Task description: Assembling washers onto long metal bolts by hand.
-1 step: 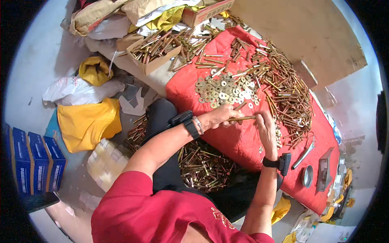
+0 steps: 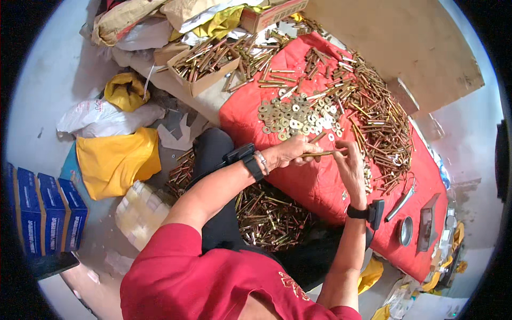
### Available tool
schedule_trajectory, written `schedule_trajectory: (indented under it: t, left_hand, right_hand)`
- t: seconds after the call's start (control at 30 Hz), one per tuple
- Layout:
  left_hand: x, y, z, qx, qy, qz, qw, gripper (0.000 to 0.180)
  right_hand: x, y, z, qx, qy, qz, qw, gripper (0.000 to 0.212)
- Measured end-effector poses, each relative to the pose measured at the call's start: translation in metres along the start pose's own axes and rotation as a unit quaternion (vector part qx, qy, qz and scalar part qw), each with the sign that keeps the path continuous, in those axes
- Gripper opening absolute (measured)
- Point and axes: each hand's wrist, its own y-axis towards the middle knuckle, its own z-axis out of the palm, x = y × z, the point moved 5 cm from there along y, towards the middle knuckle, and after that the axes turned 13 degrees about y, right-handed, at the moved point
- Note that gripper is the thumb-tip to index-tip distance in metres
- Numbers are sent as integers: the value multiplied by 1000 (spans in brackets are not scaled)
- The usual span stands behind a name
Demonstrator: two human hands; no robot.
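Observation:
Over the red padded cloth (image 2: 298,184), my left hand (image 2: 290,151) is closed around a brassy anchor bolt (image 2: 324,154) lying roughly level. My right hand (image 2: 350,166) pinches at the bolt's right end; whether a small part sits in those fingertips is too small to tell. A second short bolt (image 2: 318,137) sticks out beside my left fingers, perhaps gripped too. Just beyond both hands lies a pile of round metal washers (image 2: 298,114). Loose bolts (image 2: 381,133) are heaped along the cloth's right side, and small nuts (image 2: 367,176) lie near my right hand.
More bolts fill a cardboard box (image 2: 216,73) at the far left and a heap (image 2: 272,218) below my hands. A metal tool (image 2: 400,202), a round tin (image 2: 405,231) and a metal tray (image 2: 426,226) lie at right. Blue boxes (image 2: 50,213) and yellow bags (image 2: 120,160) stand left.

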Motion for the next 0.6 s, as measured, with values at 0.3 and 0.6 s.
schedule_trajectory:
  t: [0.3, 0.6]
  left_hand:
    - [-5, 3, -3, 23, -4, 3, 1000, 23]
    - [6, 10, 2, 64, -9, -20, 998, 23]
  right_hand:
    - [-12, 0, -1, 11, -13, 17, 1000, 19]
    - [-28, -5, -8, 33, -27, 112, 993, 31]
